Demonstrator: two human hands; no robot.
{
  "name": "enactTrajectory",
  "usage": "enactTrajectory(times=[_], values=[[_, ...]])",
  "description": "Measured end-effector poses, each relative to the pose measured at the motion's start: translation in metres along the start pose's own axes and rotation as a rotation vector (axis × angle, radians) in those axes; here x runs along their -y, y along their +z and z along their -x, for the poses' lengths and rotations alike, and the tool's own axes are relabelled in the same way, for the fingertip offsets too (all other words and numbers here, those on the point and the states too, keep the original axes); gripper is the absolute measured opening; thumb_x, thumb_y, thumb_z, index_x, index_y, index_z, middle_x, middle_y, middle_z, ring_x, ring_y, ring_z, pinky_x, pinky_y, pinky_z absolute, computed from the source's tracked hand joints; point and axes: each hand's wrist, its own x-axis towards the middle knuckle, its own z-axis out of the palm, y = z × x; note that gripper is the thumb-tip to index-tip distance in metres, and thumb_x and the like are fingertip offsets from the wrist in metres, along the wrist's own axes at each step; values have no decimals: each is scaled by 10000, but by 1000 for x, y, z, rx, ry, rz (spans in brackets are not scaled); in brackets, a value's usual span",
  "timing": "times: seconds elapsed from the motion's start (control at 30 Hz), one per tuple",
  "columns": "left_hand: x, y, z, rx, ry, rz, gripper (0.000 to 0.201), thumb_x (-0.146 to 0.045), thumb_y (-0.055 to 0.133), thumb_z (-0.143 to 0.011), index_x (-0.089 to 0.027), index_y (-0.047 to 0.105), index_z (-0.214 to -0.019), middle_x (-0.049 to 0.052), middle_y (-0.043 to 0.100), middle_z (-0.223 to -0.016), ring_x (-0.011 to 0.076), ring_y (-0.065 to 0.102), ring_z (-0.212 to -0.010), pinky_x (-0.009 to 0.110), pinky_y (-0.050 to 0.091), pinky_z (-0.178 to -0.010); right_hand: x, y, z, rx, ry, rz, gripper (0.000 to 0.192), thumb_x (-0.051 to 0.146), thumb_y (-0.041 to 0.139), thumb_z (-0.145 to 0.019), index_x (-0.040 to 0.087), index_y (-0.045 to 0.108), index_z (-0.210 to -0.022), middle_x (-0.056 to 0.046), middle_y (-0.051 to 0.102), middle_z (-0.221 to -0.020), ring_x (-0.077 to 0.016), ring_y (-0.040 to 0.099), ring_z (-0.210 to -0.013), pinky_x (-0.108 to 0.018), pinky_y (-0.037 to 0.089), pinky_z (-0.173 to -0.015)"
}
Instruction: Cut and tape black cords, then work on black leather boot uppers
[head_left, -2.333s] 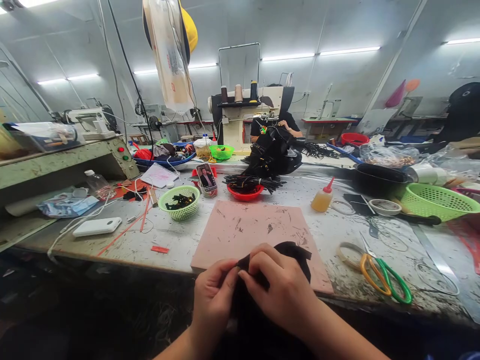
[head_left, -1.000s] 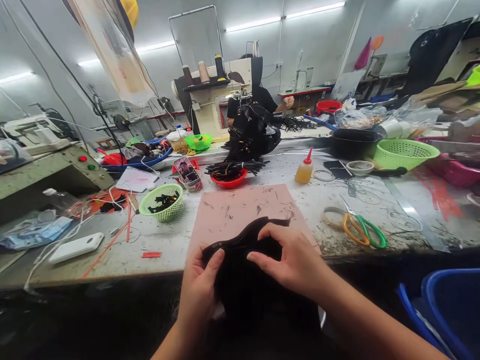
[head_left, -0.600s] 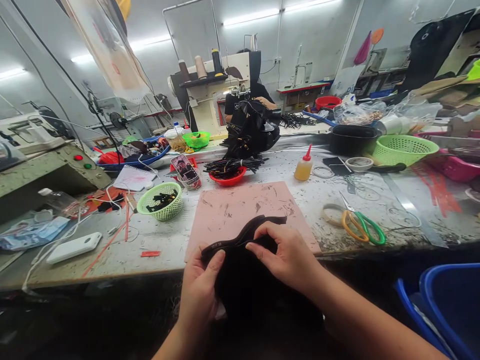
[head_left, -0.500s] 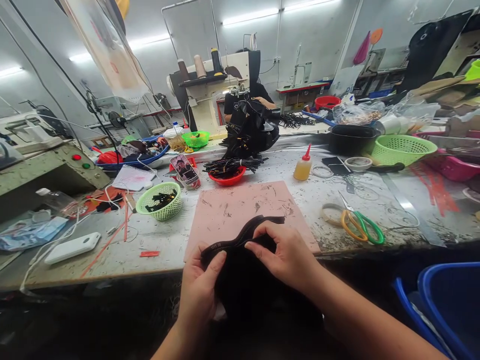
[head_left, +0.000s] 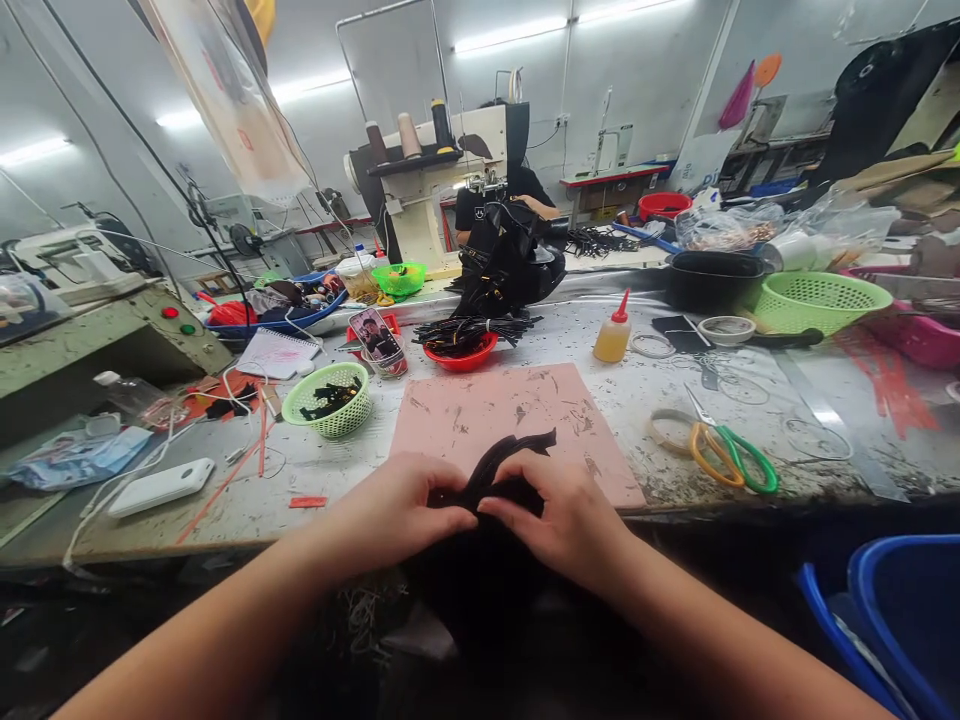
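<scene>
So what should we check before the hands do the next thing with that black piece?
1. Both hands on the black piece: ok, left hand and right hand pinch it.
2. Piece over the pink mat: ok, its tip lies over the mat's near edge.
3. Mat free of other things: ok, only scuffs show.
4. Scissors away from the fingers: ok, they lie off to the right.
5. Glue bottle upright: ok; whether its red tip is sealed, cannot tell.
6. Lower part of the piece: cannot tell, too dark.
</scene>
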Motion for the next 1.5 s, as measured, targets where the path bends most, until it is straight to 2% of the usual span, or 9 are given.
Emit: enactTrajectory(times=[0.17, 0.37, 0.47, 0.53, 0.63, 0.7, 0.9, 1.13, 1.5], values=[[-1, 3, 0, 13, -45, -31, 177, -263, 535, -757, -155, 663, -814, -2, 658, -736, 165, 576, -690, 229, 416, -589, 0, -7, 0, 6, 165, -91, 114, 271, 533, -766, 187, 500, -697, -2, 574, -602, -137, 534, -533, -241, 422, -505], [3, 5, 0, 24, 33, 74, 228, -193, 514, -764, -192, 633, -958, -5, 677, -905, 175, 600, -841, 252, 445, -736, -3, -6, -3, -4, 172, -104, 117, 260, 535, -769, 183, 515, -682, -7, 585, -606, -135, 538, -546, -240, 420, -517], [0, 4, -2, 36, 77, 58, 274, -180, 518, -759, -206, 594, -1021, -4, 656, -970, 175, 583, -900, 261, 434, -783, -3, -5, -3, -26, 153, -81, 114, 246, 541, -767, 184, 518, -674, -5, 589, -600, -131, 538, -538, -234, 414, -508], [-3, 2, -5, 36, 71, -23, 236, -238, 552, -751, -194, 591, -979, -1, 645, -915, 177, 576, -839, 259, 435, -724, -2, -4, -2, -35, 135, -75, 111, 237, 543, -767, 183, 521, -672, -3, 590, -595, -128, 536, -529, -230, 409, -502], [-8, 0, -11, 5, 50, -145, 156, -316, 563, -746, -168, 595, -786, -17, 596, -731, 160, 537, -697, 241, 398, -602, -1, -4, -1, -53, 111, -81, 104, 232, 546, -764, 180, 528, -675, -1, 589, -590, -124, 537, -523, -226, 407, -500], [-10, 0, -15, -16, 39, -141, 159, -305, 537, -758, -162, 588, -713, -25, 566, -664, 149, 514, -656, 235, 377, -573, 0, -5, 0, -76, 125, -96, 100, 243, 550, -762, 178, 531, -689, -4, 590, -600, -125, 538, -528, -226, 411, -498], [-8, 5, -13, -10, 10, 108, 149, -251, 537, -749, -166, 631, -828, -13, 620, -757, 150, 540, -713, 239, 420, -641, 0, -8, 0, -104, 212, -186, 138, 237, 519, -770, 182, 509, -643, 4, 569, -567, -109, 518, -502, -210, 406, -473], [-7, 10, -11, -60, 18, 122, 139, -258, 558, -748, -166, 635, -818, -3, 626, -774, 159, 551, -743, 247, 437, -668, 1, -11, -2, -68, 252, -148, 152, 218, 518, -741, 185, 479, -599, 16, 548, -541, -105, 497, -491, -216, 379, -480], [-4, 9, -13, -13, 58, 127, 163, -257, 546, -765, -170, 627, -877, 22, 664, -884, 208, 594, -859, 293, 466, -762, -2, -14, -4, -19, 278, -132, 152, 210, 516, -741, 185, 472, -597, 29, 533, -531, -96, 473, -481, -210, 355, -473]])
